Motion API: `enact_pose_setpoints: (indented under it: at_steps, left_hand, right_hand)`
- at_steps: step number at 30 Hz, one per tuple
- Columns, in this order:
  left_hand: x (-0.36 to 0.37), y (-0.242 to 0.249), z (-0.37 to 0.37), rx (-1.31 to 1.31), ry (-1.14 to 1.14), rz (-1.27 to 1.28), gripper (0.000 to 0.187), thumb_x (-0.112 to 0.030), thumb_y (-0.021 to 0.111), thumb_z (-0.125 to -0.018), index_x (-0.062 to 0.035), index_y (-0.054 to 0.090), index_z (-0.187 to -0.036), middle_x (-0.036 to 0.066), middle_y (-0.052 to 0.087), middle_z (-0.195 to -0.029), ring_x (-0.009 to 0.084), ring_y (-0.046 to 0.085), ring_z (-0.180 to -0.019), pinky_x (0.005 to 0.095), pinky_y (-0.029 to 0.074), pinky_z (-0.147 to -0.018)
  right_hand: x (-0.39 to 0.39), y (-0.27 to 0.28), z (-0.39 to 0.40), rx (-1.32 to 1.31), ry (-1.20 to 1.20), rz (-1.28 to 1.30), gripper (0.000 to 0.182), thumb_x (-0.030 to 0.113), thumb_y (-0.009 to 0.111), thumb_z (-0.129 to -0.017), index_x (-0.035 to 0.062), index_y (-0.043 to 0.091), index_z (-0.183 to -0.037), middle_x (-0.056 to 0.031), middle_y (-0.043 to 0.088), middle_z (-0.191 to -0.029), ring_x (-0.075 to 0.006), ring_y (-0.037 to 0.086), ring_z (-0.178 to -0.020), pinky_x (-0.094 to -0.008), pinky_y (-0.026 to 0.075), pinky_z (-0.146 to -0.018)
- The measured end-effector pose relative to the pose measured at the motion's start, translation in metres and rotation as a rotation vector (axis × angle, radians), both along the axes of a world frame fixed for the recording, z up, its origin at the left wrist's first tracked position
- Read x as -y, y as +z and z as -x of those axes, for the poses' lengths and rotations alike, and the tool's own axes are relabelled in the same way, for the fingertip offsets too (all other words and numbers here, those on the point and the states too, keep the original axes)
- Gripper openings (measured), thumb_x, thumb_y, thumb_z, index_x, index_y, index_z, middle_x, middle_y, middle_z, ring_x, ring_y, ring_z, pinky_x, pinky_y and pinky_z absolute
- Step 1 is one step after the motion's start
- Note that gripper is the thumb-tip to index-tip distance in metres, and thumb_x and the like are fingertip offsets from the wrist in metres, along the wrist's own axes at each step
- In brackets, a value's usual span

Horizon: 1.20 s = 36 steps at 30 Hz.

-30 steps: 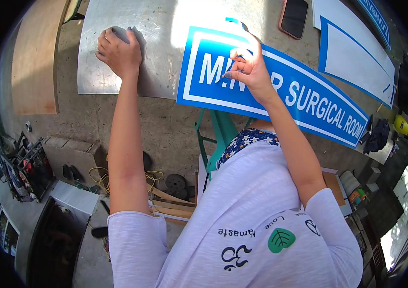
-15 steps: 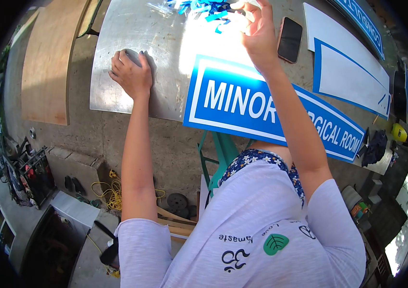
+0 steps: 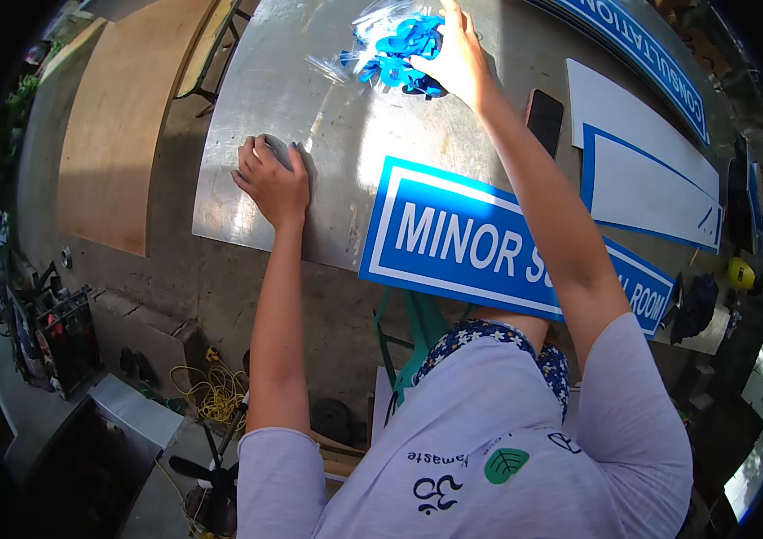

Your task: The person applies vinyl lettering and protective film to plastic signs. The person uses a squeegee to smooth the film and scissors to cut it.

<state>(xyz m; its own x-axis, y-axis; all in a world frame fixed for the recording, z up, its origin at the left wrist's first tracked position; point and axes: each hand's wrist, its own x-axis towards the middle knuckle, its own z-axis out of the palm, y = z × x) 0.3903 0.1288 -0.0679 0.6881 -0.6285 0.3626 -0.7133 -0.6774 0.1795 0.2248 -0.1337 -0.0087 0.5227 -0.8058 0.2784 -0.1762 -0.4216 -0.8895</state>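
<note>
A blue sign with white letters [image 3: 462,235], partly behind my right forearm, lies along the near edge of the metal table [image 3: 336,135]. My right hand [image 3: 460,56] is at the pile of blue scraps [image 3: 399,54], its thumb and fingers spread apart at the pile's right side. Clear plastic strips lie beside the scraps. My left hand [image 3: 275,180] rests on the table at the left, its fingers bent and apart, with nothing in it.
A dark phone [image 3: 545,121] lies right of my right forearm. Beyond it are a white panel with a blue border [image 3: 651,184] and stacked blue signs [image 3: 637,49]. A wooden board [image 3: 125,126] stands at the left. Yellow cord [image 3: 218,395] lies on the ground.
The view has shifted, so the table and sign appear lower. My right hand has opened from a closer finger pose beside the blue scraps. My left hand stays on the table.
</note>
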Motion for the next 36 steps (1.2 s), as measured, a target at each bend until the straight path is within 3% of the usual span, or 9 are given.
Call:
enact_pose_setpoints:
  at_steps: [6,10,15,17,23,27,30,33,36]
  left_hand:
    - [0.0,0.0,0.001,-0.02,-0.001,0.023,0.051,-0.036,0.056,-0.089,-0.0041,0.049,-0.128,0.012,0.047,-0.134,0.0281,0.038,-0.132,0.0509,0.022,-0.112]
    - [0.0,0.002,0.002,-0.027,0.008,0.006,0.052,-0.037,0.056,-0.089,-0.0045,0.048,-0.129,0.012,0.045,-0.136,0.0274,0.036,-0.133,0.0531,0.023,-0.112]
    - [0.0,0.001,0.0,-0.043,0.013,-0.004,0.053,-0.037,0.056,-0.089,-0.0047,0.048,-0.129,0.012,0.044,-0.136,0.027,0.035,-0.135,0.0549,0.023,-0.112]
    - [0.0,0.0,0.0,-0.029,0.018,-0.011,0.052,-0.037,0.057,-0.089,-0.0049,0.048,-0.129,0.012,0.044,-0.136,0.027,0.035,-0.135,0.055,0.023,-0.112]
    - [0.0,0.001,0.001,-0.041,0.017,-0.004,0.051,-0.036,0.057,-0.089,-0.0052,0.048,-0.128,0.012,0.044,-0.136,0.027,0.035,-0.135,0.0556,0.023,-0.112]
    - [0.0,0.001,0.001,-0.031,0.024,0.001,0.051,-0.036,0.057,-0.089,-0.0054,0.047,-0.128,0.012,0.044,-0.136,0.0271,0.035,-0.135,0.0557,0.023,-0.112]
    - [0.0,0.0,0.001,-0.04,0.03,-0.003,0.051,-0.036,0.057,-0.089,-0.0056,0.047,-0.128,0.012,0.044,-0.136,0.0272,0.035,-0.135,0.0559,0.022,-0.112]
    - [0.0,0.003,0.001,-0.044,0.024,-0.004,0.051,-0.036,0.057,-0.089,-0.0057,0.047,-0.128,0.012,0.044,-0.136,0.0272,0.035,-0.135,0.0562,0.023,-0.112]
    - [-0.001,0.007,0.003,-0.062,0.033,-0.016,0.051,-0.035,0.056,-0.09,-0.0037,0.048,-0.129,0.013,0.045,-0.137,0.0272,0.035,-0.135,0.0543,0.023,-0.112]
  right_hand:
    - [0.013,-0.001,0.018,-0.432,-0.028,0.279,0.107,0.029,0.085,-0.066,0.0201,0.018,-0.149,-0.0175,0.039,-0.142,-0.0317,0.039,-0.133,-0.0547,0.022,-0.114]
    - [0.012,0.002,0.032,-0.458,-0.007,0.23,0.125,0.044,0.09,-0.057,0.0252,0.01,-0.151,-0.0185,0.024,-0.151,-0.0347,0.023,-0.143,-0.0689,0.007,-0.109]
    - [0.011,0.015,0.045,-0.469,-0.025,0.234,0.124,0.041,0.09,-0.059,0.0259,0.009,-0.152,-0.0202,0.019,-0.153,-0.0348,0.02,-0.143,-0.0642,0.013,-0.111]
    - [0.012,0.02,0.048,-0.165,0.055,-0.12,0.119,0.034,0.091,-0.058,0.0186,0.016,-0.15,-0.017,0.02,-0.151,-0.0336,0.02,-0.142,-0.046,0.023,-0.115]
    - [0.01,0.024,0.051,0.389,0.325,-0.651,0.096,0.043,0.081,-0.074,0.0189,0.026,-0.149,-0.0129,0.027,-0.149,-0.0253,0.028,-0.139,-0.041,0.015,-0.115]
    - [0.016,0.028,0.027,0.356,0.102,-0.36,0.049,0.027,0.081,-0.077,0.0131,0.058,-0.118,-0.0076,0.054,-0.124,-0.0209,0.049,-0.119,-0.0368,0.036,-0.102]
    - [0.016,0.044,0.012,0.051,-0.237,0.407,0.02,0.014,0.079,-0.07,0.0123,0.066,-0.085,-0.0024,0.056,-0.095,-0.0212,0.057,-0.084,-0.0356,0.042,-0.083]
    - [0.008,0.041,0.001,-0.208,-0.08,0.751,0.018,0.014,0.076,-0.071,0.0144,0.064,-0.084,-0.0006,0.056,-0.098,-0.0213,0.056,-0.091,-0.0365,0.041,-0.083]
    - [-0.014,0.024,0.002,-0.397,0.039,0.691,0.023,0.024,0.077,-0.07,0.017,0.062,-0.086,-0.0023,0.051,-0.111,-0.0241,0.047,-0.11,-0.0415,0.035,-0.093]
